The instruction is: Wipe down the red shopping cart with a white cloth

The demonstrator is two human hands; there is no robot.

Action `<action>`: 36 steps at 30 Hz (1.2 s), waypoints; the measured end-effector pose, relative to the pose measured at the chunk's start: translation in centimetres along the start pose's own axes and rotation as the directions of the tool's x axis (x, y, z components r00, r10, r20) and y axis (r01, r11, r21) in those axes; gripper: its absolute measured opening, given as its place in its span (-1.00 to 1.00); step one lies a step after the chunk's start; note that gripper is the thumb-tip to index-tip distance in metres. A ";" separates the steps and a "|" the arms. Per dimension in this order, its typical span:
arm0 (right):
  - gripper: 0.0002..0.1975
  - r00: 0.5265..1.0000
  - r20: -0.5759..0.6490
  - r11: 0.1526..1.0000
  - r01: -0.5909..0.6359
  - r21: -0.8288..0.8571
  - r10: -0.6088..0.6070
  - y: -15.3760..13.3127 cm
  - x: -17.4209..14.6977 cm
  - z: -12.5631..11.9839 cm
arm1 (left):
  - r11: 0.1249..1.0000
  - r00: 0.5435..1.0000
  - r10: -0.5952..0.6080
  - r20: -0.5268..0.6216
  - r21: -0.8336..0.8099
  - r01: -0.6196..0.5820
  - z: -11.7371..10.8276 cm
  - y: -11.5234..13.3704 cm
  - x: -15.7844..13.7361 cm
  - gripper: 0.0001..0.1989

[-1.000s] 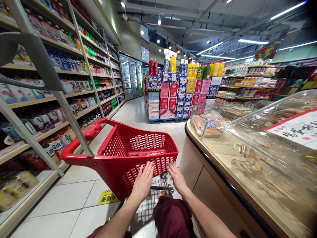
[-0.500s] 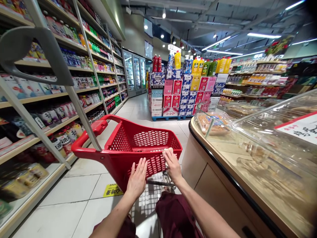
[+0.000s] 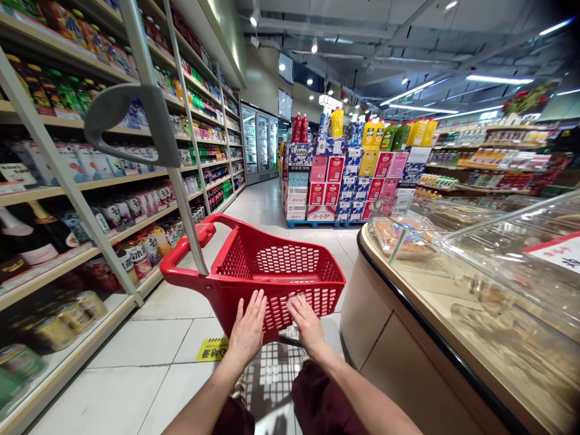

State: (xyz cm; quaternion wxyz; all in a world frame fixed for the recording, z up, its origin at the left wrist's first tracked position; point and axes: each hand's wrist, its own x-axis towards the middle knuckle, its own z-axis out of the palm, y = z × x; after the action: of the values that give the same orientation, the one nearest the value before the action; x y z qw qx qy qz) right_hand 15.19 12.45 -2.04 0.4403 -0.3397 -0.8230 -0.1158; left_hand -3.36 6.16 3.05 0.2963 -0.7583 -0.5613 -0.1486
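Note:
A red plastic shopping cart (image 3: 240, 284) with perforated sides stands sideways in front of me. Its grey handle (image 3: 165, 136) rises on a metal pole at the left. My left hand (image 3: 248, 323) lies open along the near side wall, fingers straight; whether it touches the wall I cannot tell. Under the bent fingers of my right hand (image 3: 307, 323) shows a small white crumpled cloth (image 3: 292, 298), pressed at the same side wall, farther right. Most of the cloth is hidden by the fingers.
Drink shelves (image 3: 158, 157) line the left side. A rounded counter (image 3: 385, 332) with clear food cases (image 3: 498, 260) runs close by on the right. Stacked drink cartons (image 3: 335, 181) stand ahead. A yellow sticker (image 3: 212, 349) marks the tiled floor.
My right hand has slid left and down along the cart's side with the cloth. My left hand stays flat at the wall. The view has shifted, so the cart appears farther right.

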 end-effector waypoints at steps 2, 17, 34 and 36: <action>-0.47 1.000 -0.011 1.000 -0.027 0.011 0.027 -0.8 0.8 0.1 | 0.999 0.999 -0.036 -0.003 -0.006 0.036 -0.4 -0.5 -0.3 -0.45; -0.52 0.989 -0.009 0.986 0.149 0.074 -0.148 -6.2 3.2 1.5 | 0.974 0.973 -0.228 -0.045 -0.022 0.227 -3.6 -5.7 -3.5 -0.29; -0.61 0.970 -0.124 0.962 0.227 0.150 -0.210 -16.3 11.3 4.2 | 0.877 0.875 -0.475 -0.096 0.039 0.480 -4.6 -10.0 -5.7 -0.24; -0.66 0.959 -0.100 0.951 0.276 0.139 -0.263 -16.5 10.4 5.1 | 0.888 0.884 -0.455 -0.107 0.021 0.460 -4.6 -10.2 -5.7 -0.23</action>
State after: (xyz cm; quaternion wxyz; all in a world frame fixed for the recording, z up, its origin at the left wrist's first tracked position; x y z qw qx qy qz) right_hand -2.96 7.50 5.12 0.4777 -0.1847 -0.8497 -0.1254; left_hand -14.30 0.98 6.34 0.2977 -0.5892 -0.7121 -0.2389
